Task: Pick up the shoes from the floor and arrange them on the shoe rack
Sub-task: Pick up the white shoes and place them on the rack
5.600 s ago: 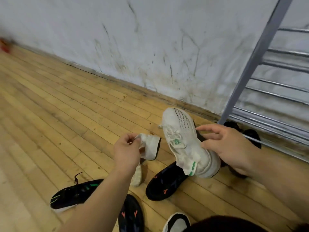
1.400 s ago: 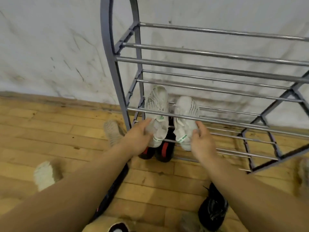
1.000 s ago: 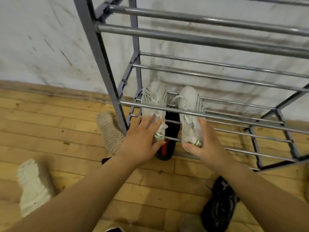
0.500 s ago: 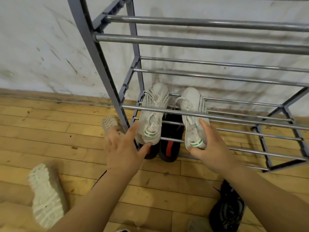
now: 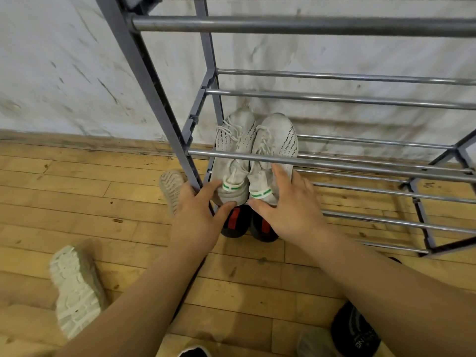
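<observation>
Two white knit sneakers sit side by side on a low tier of the grey metal shoe rack (image 5: 164,104), toes toward the far wall, heels toward the near edge, their inner sides touching. Left white sneaker (image 5: 235,148) and right white sneaker (image 5: 275,148) each carry a green-and-white band at the heel collar; rows of small dark print run along their sides, too small to read. A front rail of the tier above crosses over both at mid-foot. Left hand (image 5: 199,217) spread open, fingers (image 5: 213,185) resting against the left sneaker's heel, thumb under the heel; nothing gripped. Right hand (image 5: 286,204) also open and flat, palm and fingers laid over the right sneaker's heel and collar, thumb by the green band; pressing contact, not a closed hold. Below this tier, on the lowest level, heels of a black pair with red tabs (image 5: 247,222) show, just beneath the white pair. On the wooden floor (image 5: 77,197): a pale shoe sole-up (image 5: 77,289) at near left, another pale sole (image 5: 171,188) just left of the rack leg, partly hidden by the left hand. Near right, a black shoe (image 5: 355,331) with white lettering, only partly legible, ending in "NE". Wall behind is white and scuffed.
</observation>
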`<state>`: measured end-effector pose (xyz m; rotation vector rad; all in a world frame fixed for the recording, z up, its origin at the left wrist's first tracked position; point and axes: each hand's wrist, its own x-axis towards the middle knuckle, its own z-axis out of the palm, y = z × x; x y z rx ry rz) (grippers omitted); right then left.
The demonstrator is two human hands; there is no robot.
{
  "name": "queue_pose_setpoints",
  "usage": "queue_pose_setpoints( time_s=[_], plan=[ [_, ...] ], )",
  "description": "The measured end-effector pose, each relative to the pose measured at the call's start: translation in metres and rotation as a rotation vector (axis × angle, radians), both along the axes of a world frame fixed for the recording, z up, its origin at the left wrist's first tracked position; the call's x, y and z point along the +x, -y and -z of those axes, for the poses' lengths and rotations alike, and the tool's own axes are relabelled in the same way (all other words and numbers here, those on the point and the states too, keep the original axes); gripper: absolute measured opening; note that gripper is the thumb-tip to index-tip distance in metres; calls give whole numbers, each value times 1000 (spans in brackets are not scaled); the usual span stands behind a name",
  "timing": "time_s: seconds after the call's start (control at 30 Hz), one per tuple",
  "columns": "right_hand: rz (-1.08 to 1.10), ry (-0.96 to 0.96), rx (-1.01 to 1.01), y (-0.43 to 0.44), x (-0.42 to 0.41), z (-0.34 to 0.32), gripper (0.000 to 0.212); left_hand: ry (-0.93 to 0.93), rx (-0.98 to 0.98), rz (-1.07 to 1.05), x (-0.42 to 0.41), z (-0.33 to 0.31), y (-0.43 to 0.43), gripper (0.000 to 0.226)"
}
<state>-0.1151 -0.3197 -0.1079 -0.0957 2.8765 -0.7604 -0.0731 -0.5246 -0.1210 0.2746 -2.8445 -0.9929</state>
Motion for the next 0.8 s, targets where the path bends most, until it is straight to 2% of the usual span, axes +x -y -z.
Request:
queue_pose_setpoints(
  time_s=[0.3, 0.43, 0.47, 0.57, 0.6, 0.67, 0.73, 0.8],
  plan=[
    [-2, -14, -27, 1, 0, -2, 104, -15, 37, -3, 2, -2, -1, 55],
    [-11, 43, -55, -15, 10, -14, 111, 47, 7, 17, 19, -2, -5, 73],
    [-38, -18, -11, -27, 19, -16, 106, 67, 17, 0, 30, 2, -7, 81],
    [-232, -308, 113, -76, 59, -3, 73, 139, 44, 40, 80, 29, -25, 94],
    [-304, -259, 153, -93, 74, 6, 68, 202, 18, 112, 98, 41, -34, 96],
    [-371, 111, 228, -120, 108, 26, 70, 439, 36, 305, 127, 65, -51, 97],
    [-409, 453, 284, -135, 144, 49, 78, 731, 214, 431, 148, 87, -65, 97],
    [-523, 561, 391, -137, 172, 71, 79, 878, 335, 497, 161, 106, -73, 99]
  ],
)
